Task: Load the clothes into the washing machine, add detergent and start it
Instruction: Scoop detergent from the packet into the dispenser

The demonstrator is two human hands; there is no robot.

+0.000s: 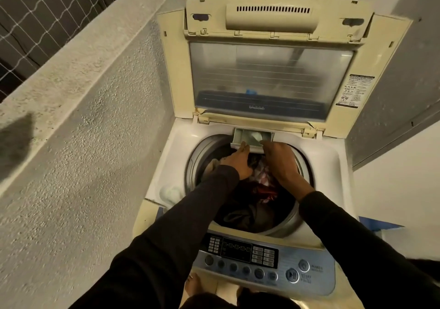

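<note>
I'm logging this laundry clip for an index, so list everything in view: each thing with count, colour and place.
washer: one, white top with yellowed trim, centre, top-loading
lid: one, cream frame with clear pane, raised at the back
drawer: one, white, pulled out at the drum's back rim
clothes: a pile, dark, red and pink-white, inside the drum
panel: one, blue-grey with black display and round buttons, front edge
wall: one, rough grey concrete, left
netting: one, white mesh, upper left
left hand: fingers straight, tips at the drawer's front
right hand: at the drawer's right, fingers curled over its front; anything held is hidden
</note>
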